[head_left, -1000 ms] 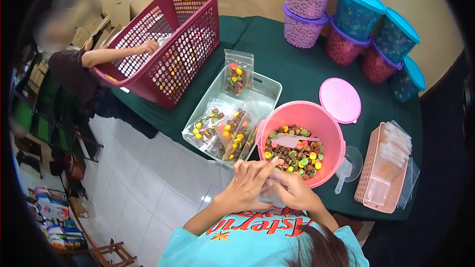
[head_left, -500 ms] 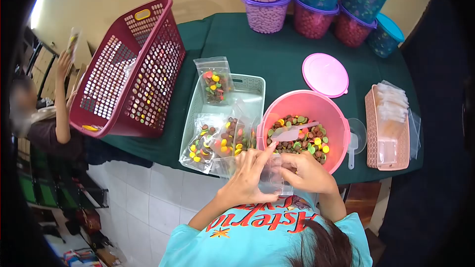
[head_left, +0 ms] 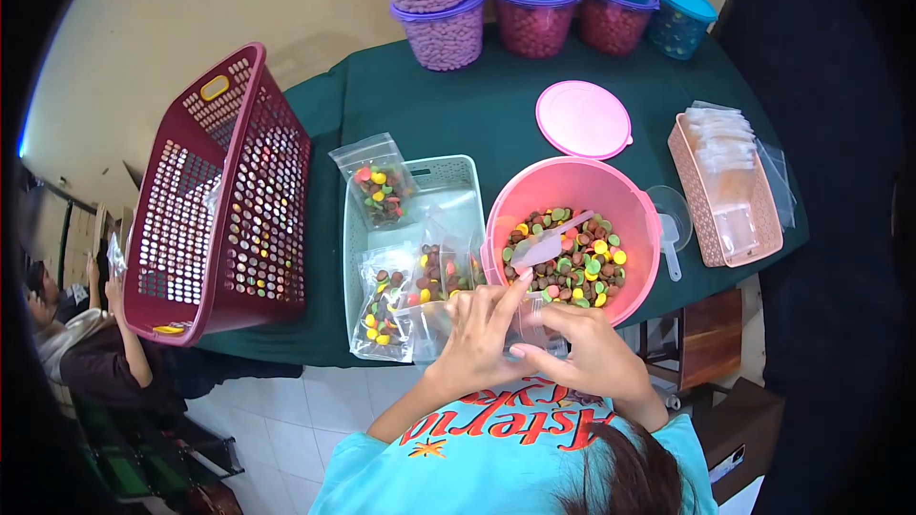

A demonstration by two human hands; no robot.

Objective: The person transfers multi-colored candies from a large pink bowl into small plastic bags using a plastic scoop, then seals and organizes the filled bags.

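Observation:
My left hand [head_left: 477,339] and my right hand [head_left: 587,348] meet in front of my chest, both closed on a clear plastic bag [head_left: 542,329] that shows between them. Just beyond them stands the pink tub [head_left: 644,277] of colourful candies [head_left: 572,257], with a translucent scoop [head_left: 544,246] lying on top. To the left, the pale green tray [head_left: 453,191] holds clear bags of candies [head_left: 382,296], one of them [head_left: 380,186] leaning over its far left corner. My fingers hide part of the bag in my hands.
A tall maroon basket [head_left: 229,219] stands at the left, with people [head_left: 105,353] beyond it. A pink lid [head_left: 584,119], a small scoop [head_left: 672,248] and a peach basket [head_left: 701,200] of empty bags lie right. Lidded tubs [head_left: 444,38] are stacked at the back.
The view has turned, so the table's things appear shifted. My right thumb has moved nearer my left hand across the bag. A person at the left has lowered a raised arm.

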